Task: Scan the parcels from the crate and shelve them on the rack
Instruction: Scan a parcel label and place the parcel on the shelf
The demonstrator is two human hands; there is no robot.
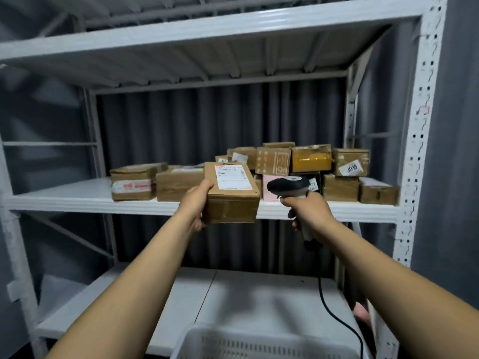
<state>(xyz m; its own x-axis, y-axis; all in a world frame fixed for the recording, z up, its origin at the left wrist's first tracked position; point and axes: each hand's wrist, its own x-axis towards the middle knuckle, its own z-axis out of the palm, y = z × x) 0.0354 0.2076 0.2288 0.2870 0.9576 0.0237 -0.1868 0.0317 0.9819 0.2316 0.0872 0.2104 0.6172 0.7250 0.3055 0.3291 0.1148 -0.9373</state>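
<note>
My left hand [195, 203] grips a brown cardboard parcel [230, 195] by its left end, holding it at the front edge of the middle shelf [64, 196], white label facing up. My right hand [308, 211] holds a black and white barcode scanner [291, 186] by its handle, just right of the parcel, head turned toward it. Several brown parcels [311, 164] are stacked on the shelf behind, mostly to the right. The white perforated crate [259, 340] sits at the bottom edge of view.
The white metal rack has an upper shelf [207, 32] overhead and a lower shelf [233, 294] below my arms. A perforated upright [414, 151] stands at the right. The scanner's black cable [334, 312] hangs down over the lower shelf. Dark curtain behind.
</note>
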